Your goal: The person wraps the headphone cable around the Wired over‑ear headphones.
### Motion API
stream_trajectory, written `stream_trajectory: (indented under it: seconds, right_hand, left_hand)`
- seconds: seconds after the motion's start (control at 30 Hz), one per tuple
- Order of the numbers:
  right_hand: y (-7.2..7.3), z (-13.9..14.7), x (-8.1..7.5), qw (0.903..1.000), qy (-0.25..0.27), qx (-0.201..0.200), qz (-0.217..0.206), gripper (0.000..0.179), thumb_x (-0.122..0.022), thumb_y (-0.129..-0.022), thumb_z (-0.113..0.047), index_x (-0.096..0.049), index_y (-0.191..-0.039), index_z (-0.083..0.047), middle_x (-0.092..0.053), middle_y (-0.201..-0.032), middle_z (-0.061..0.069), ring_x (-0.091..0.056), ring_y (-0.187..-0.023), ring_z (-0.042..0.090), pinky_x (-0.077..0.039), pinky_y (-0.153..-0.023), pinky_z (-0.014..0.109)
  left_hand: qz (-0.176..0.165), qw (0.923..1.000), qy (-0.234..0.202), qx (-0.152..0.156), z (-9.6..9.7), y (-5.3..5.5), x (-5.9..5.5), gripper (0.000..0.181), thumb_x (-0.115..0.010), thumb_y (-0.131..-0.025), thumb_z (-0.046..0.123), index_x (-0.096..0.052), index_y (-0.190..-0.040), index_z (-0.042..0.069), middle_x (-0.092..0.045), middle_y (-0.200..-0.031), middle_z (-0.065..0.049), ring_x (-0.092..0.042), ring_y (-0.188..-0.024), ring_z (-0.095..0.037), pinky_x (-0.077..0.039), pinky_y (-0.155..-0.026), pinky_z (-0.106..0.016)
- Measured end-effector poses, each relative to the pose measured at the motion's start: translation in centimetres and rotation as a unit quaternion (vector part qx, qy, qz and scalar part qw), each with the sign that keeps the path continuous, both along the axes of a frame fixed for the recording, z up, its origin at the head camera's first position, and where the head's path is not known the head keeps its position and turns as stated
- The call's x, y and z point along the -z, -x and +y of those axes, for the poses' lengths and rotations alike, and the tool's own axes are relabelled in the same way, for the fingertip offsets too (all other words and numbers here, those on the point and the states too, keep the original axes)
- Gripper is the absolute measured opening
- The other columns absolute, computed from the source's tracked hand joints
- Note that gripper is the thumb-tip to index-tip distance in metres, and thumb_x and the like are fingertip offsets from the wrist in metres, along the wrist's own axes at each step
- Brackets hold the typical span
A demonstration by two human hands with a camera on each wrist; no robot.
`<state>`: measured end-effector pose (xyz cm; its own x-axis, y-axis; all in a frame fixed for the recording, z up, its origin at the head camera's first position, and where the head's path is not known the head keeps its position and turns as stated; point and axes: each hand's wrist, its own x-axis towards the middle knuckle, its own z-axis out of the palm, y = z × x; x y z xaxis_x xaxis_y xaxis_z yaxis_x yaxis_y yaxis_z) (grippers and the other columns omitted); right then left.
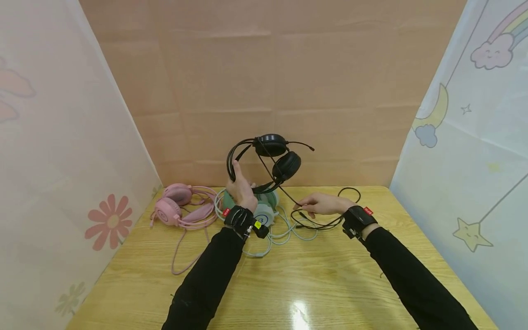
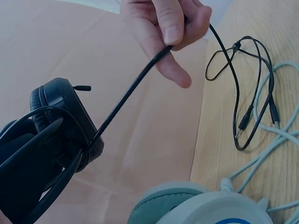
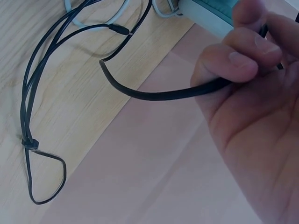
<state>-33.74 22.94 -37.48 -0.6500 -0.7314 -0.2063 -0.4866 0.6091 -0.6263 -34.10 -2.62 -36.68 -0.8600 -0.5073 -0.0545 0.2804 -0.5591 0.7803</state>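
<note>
My left hand (image 1: 242, 189) grips the headband of a black headset (image 1: 270, 145), raised above the table with its thin microphone boom pointing right. Lower and to the right, my right hand (image 1: 323, 203) pinches the headset's black cable (image 2: 127, 95) between thumb and fingers. From the ear cup the cable runs taut to those fingers, seen in the left wrist view. Beyond the right hand (image 3: 261, 88) the rest of the cable lies loosely looped on the table, with a small cable tie (image 3: 30, 143) and plugs (image 2: 245, 119) at its ends.
A green and white headset (image 1: 264, 214) lies behind my left wrist, its pale blue cable (image 1: 284, 236) coiled in front. To the left lies a pink headset (image 1: 168, 211) with its cord trailing forward. Brown paper covers the back wall (image 1: 330, 91); printed sheets hang at both sides.
</note>
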Motion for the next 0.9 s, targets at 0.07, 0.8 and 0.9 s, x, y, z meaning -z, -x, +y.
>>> stream_trajectory:
  seconds: [0.07, 0.8, 0.9]
  right_hand:
    - [-0.1, 0.1, -0.1, 0.9999, 0.005, 0.007, -0.007, 0.034, -0.039, -0.107, -0.013, -0.056, -0.136, -0.008, -0.058, -0.073, 0.008, -0.038, -0.056, 0.015, -0.031, -0.059, 0.026]
    - [-0.3, 1.0, -1.9, 0.9975, 0.019, 0.051, 0.045, 0.025, -0.047, -0.105, -0.025, -0.07, -0.097, -0.016, -0.048, -0.068, 0.002, -0.031, -0.054, 0.009, -0.029, -0.055, 0.025]
    - [-0.4, 0.9, -2.3, 0.9972, 0.029, 0.057, 0.041, 0.025, -0.048, -0.105, -0.025, -0.07, -0.096, -0.015, -0.049, -0.068, 0.006, -0.031, -0.053, 0.009, -0.028, -0.054, 0.025]
  left_hand:
    - [0.0, 0.9999, 0.015, 0.0, 0.0, 0.0, 0.1, 0.059, -0.064, -0.079, 0.071, -0.035, -0.068, 0.021, -0.026, -0.057, 0.005, -0.033, -0.048, -0.011, -0.041, -0.052, -0.025]
    - [0.032, 0.983, 0.181, -0.005, -0.5, -0.2, 1.1, 0.046, -0.065, -0.09, 0.053, -0.039, -0.071, 0.02, -0.034, -0.056, 0.006, -0.038, -0.045, -0.012, -0.035, -0.049, -0.026]
    - [0.043, 0.9747, 0.219, -0.015, -0.5, -0.3, 1.2, 0.045, -0.065, -0.091, 0.05, -0.04, -0.072, 0.018, -0.034, -0.057, 0.004, -0.036, -0.049, -0.015, -0.031, -0.055, -0.029]
